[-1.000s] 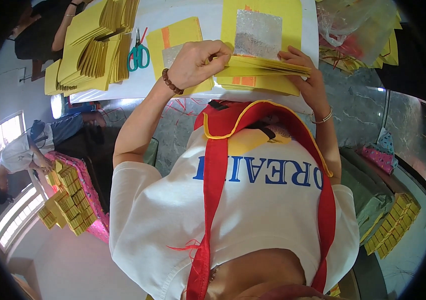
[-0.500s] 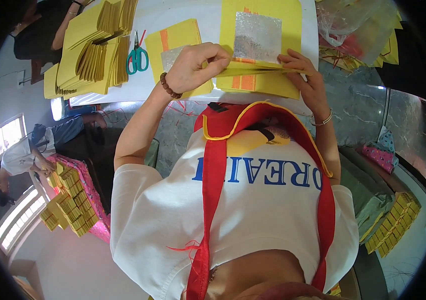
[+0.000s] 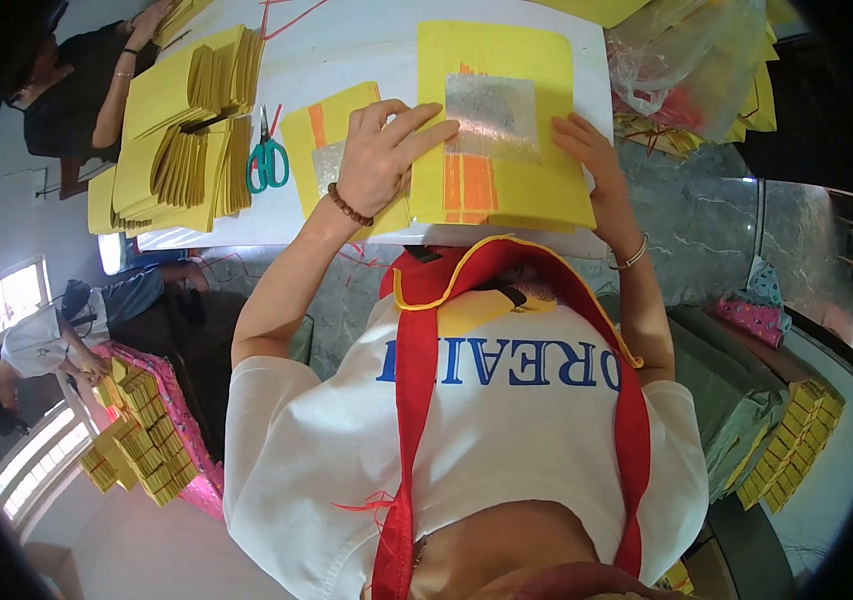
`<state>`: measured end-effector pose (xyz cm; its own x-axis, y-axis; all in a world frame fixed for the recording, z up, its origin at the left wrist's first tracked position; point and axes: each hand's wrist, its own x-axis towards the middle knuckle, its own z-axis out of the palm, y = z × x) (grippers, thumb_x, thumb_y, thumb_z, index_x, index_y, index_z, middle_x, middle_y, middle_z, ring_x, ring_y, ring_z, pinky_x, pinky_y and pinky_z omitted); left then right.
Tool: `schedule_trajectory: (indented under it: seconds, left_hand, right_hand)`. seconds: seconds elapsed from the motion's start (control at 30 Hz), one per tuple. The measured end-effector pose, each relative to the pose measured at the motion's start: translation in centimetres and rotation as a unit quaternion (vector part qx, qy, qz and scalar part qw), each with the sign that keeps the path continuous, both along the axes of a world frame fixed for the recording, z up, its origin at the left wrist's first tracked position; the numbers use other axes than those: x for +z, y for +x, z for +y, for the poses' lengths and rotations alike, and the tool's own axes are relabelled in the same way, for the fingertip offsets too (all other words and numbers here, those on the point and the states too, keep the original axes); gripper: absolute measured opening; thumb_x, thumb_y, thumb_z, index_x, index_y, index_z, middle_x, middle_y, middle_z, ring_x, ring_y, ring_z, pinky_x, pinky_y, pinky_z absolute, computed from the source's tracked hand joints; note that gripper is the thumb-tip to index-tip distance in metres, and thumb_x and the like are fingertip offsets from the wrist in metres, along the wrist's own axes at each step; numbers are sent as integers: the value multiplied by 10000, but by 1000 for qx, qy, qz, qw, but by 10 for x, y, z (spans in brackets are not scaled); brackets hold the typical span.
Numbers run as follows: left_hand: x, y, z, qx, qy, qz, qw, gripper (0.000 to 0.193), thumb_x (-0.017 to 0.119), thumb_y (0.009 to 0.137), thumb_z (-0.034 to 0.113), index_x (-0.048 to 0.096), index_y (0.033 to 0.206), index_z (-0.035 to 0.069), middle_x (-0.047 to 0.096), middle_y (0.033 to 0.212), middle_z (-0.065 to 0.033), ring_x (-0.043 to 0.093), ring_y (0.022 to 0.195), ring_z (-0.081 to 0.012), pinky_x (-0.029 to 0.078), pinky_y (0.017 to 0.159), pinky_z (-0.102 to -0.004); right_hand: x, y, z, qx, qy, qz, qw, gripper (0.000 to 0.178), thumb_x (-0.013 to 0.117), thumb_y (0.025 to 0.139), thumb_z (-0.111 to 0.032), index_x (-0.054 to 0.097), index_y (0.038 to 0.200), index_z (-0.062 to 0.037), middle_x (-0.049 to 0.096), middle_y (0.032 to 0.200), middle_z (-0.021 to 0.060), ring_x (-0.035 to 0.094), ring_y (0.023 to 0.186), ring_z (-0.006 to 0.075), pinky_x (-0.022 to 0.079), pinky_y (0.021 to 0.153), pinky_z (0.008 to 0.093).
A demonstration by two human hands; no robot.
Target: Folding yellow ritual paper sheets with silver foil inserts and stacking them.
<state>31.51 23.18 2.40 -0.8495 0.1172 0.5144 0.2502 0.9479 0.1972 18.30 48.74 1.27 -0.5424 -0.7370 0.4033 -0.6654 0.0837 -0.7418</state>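
Observation:
A yellow paper sheet point(image 3: 527, 190) lies flat in front of me on the table, with a silver foil square point(image 3: 492, 118) and orange print on it. My left hand point(image 3: 379, 150) rests at its left edge, fingers stretched toward the foil. At the right edge is my right hand point(image 3: 592, 160), its fingers spread and touching the paper's side. Neither hand grips anything. Partly under my left hand and wrist, another yellow sheet point(image 3: 297, 130) with foil and orange print shows. Whether more sheets lie beneath the large one, I cannot tell.
Green-handled scissors point(image 3: 268, 165) lie left of the sheets, beside stacks of folded yellow paper point(image 3: 172, 120). A clear plastic bag point(image 3: 687, 60) sits at the right. Co-workers sit at the left, one near a pink-covered table point(image 3: 172, 400) with yellow bundles.
The raised near fold of yellow paper that both hands held is now down, and the sheet lies flat. My hands have loosened and my left fingers have straightened.

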Motion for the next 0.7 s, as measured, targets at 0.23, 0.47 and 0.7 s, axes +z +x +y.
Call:
schedule_trajectory:
  seconds: [0.23, 0.47, 0.7]
  left_hand:
    - [14, 20, 10, -90, 44, -15, 995, 385, 586, 680, 33, 629, 1059, 88, 617, 1041, -49, 557, 917, -234, 440, 740, -342]
    - [12, 29, 17, -80, 166, -64, 981, 218, 620, 723, 95, 642, 935, 47, 641, 939, -75, 578, 865, -249, 460, 731, -344]
    - [7, 20, 16, 77, 396, -219, 888, 171, 590, 856, 158, 621, 883, -8, 563, 677, -116, 530, 600, -200, 418, 535, -304]
  right_hand:
    - [31, 5, 9, 72, 150, 202, 965, 313, 593, 790, -221, 595, 1100, -185, 550, 1228, 19, 415, 1236, 240, 238, 1039, 414]
    - [36, 8, 4, 141, 136, 36, 980, 283, 601, 791, -230, 590, 1045, -107, 610, 1121, 46, 524, 1101, 206, 302, 953, 374]
    - [22, 11, -7, -3, 189, -228, 955, 252, 573, 852, -162, 558, 1079, -53, 615, 1010, 103, 560, 1004, 231, 389, 865, 350]
